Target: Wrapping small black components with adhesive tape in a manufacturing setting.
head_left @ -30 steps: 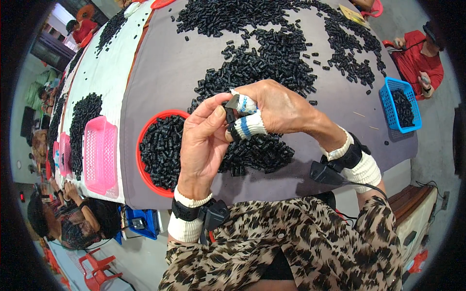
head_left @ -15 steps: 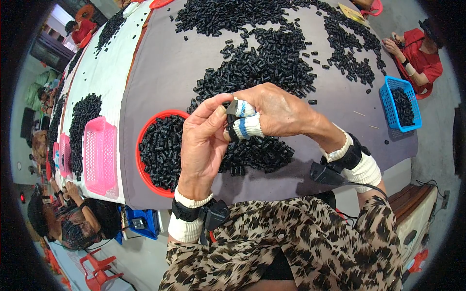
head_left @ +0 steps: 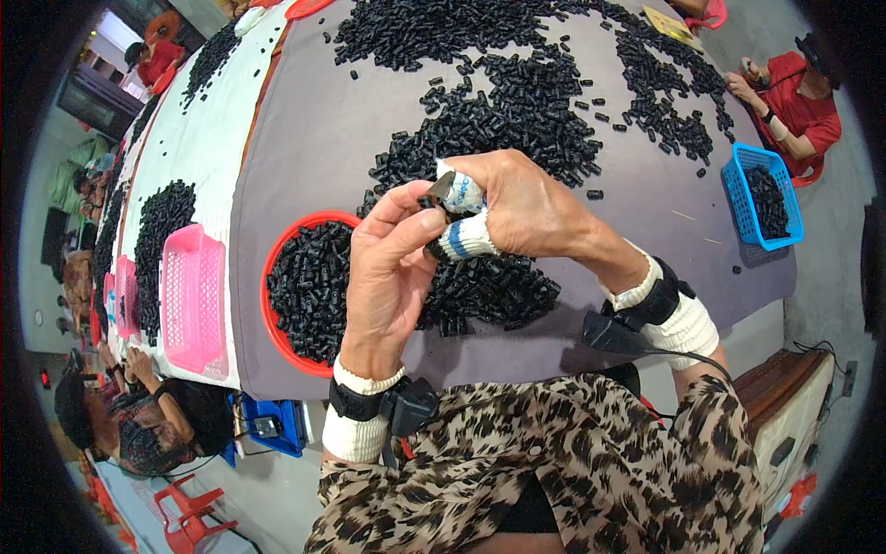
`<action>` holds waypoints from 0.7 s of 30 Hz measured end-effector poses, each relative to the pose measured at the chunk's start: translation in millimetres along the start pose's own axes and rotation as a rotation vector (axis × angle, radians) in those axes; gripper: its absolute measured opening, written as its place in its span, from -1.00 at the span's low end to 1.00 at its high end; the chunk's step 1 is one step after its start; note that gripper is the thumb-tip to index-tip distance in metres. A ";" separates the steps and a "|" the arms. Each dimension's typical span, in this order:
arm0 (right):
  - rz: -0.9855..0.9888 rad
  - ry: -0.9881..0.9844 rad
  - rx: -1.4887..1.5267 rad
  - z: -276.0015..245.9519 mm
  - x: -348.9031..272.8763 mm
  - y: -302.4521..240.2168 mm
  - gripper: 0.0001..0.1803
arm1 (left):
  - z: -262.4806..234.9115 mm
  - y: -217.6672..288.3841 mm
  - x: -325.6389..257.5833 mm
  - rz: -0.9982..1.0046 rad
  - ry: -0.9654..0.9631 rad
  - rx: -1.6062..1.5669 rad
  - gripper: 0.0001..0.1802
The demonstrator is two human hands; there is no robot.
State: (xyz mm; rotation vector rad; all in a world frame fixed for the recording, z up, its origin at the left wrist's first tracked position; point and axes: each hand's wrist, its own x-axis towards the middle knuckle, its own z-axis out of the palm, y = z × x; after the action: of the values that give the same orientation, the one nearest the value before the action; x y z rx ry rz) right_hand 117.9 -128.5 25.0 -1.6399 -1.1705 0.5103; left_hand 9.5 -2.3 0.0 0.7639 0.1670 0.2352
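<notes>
Over the table, my two hands meet close together. My left hand (head_left: 388, 263) pinches a small black plastic piece (head_left: 427, 201) between thumb and fingertips; most of it is hidden by the fingers. My right hand (head_left: 540, 208) is closed, its thumb and forefinger wrapped in white finger covers (head_left: 469, 234) with blue marks. A small dark grey knife blade (head_left: 443, 186) sticks out of its grip, right against the black piece. Beneath and beyond the hands spreads a big pile of similar black pieces (head_left: 489, 129). A red-rimmed round basin (head_left: 270, 309) full of them stands left of my left hand.
A pink basket (head_left: 196, 300) stands on the white cloth at left, a blue basket (head_left: 786, 203) with black pieces at the right edge. People sit at work on both sides, one in red (head_left: 798, 102) at right. A yellow sheet (head_left: 672, 26) lies far right.
The blade has tilted and shifted slightly against the black piece as my right thumb moved up and left. My left hand keeps nearly the same place.
</notes>
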 end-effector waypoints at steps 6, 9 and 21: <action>-0.042 0.049 -0.030 4.6 1.0 5.6 -0.73 | 0.9 1.9 1.1 -0.027 0.059 0.066 -0.77; -0.043 0.074 -0.091 2.7 0.7 6.6 -0.73 | 1.6 1.9 0.4 -0.015 0.031 0.034 -0.75; 0.054 -0.086 0.050 -4.1 0.2 -0.7 -0.65 | -3.7 -4.6 -2.9 0.002 -0.011 -0.006 -0.74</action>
State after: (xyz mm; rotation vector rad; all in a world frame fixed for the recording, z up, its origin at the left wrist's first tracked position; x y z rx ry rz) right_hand 121.0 -130.3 27.3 -1.6237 -1.1696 0.6456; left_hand 6.6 -3.8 -5.6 0.7589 0.1555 0.2334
